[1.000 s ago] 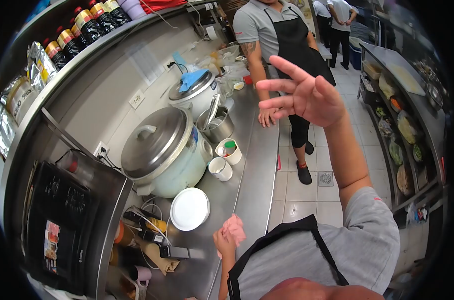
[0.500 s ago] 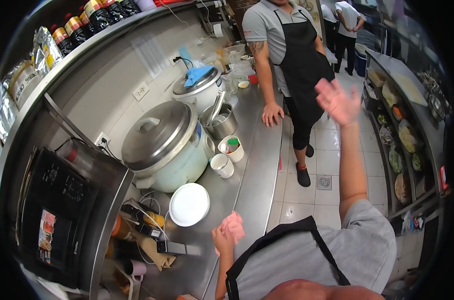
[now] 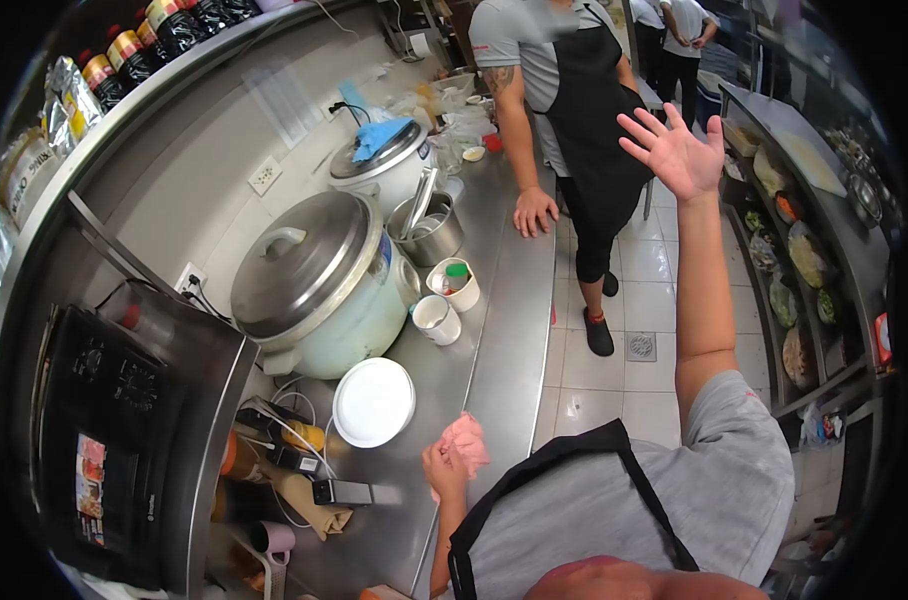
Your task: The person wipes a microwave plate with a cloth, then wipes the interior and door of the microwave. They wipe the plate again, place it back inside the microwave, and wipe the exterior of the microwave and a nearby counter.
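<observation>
My left hand (image 3: 446, 470) is closed on a pink cloth (image 3: 464, 443), which rests on the steel counter (image 3: 509, 350). Beyond it lies a round white lid (image 3: 373, 402), apart from my fingers. Raised high over the floor on the right, my right hand (image 3: 682, 158) is open, palm showing and fingers spread, holding nothing. A co-worker in a black apron (image 3: 602, 120) stands across from me, with one hand (image 3: 536, 212) resting on the counter edge.
A large rice cooker (image 3: 324, 290) stands against the wall, with a smaller one (image 3: 379, 160) behind. Near them are a steel pot (image 3: 429, 228) and two white cups (image 3: 436, 322). A black oven (image 3: 109, 430) is at left. Food shelves (image 3: 794, 270) line the right side.
My right hand has tilted, its fingers spreading wider and pointing further left. My left hand stays on the cloth. The whole view has shifted slightly.
</observation>
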Demonstrator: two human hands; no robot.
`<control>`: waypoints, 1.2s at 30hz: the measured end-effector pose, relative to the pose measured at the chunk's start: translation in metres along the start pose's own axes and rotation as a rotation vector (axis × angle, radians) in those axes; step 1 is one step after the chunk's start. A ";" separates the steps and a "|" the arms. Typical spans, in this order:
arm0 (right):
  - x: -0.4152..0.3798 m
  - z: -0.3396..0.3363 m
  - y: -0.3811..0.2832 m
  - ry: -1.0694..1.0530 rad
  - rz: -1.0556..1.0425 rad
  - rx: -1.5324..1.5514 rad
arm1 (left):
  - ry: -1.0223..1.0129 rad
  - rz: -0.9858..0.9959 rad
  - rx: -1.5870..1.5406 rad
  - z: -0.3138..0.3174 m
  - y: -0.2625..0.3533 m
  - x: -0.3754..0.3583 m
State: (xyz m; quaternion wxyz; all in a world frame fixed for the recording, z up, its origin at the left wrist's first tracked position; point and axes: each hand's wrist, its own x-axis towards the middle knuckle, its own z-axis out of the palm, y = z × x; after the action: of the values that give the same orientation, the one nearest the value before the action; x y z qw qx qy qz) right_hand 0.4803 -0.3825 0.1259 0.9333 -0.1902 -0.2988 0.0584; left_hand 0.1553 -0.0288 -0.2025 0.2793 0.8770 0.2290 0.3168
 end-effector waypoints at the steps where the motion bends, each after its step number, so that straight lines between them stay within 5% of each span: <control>1: 0.003 0.003 0.000 0.028 -0.005 -0.003 | 0.006 0.013 0.007 0.003 0.000 0.002; 13: 0.013 0.040 -0.008 -0.010 -0.008 -0.149 | 0.022 -0.059 -0.107 -0.003 0.014 0.001; 33: -0.038 -0.073 0.029 0.491 0.159 0.042 | 0.044 -0.058 -0.065 0.003 0.006 -0.001; 36: -0.029 -0.065 0.022 0.425 0.136 -0.015 | 0.030 -0.049 -0.037 0.003 0.005 -0.001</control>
State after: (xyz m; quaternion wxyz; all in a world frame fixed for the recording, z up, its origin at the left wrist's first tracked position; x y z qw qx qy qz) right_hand 0.4943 -0.3899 0.0532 0.9678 -0.2248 -0.0823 0.0777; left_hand 0.1575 -0.0344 -0.2011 0.2999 0.8609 0.2488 0.3272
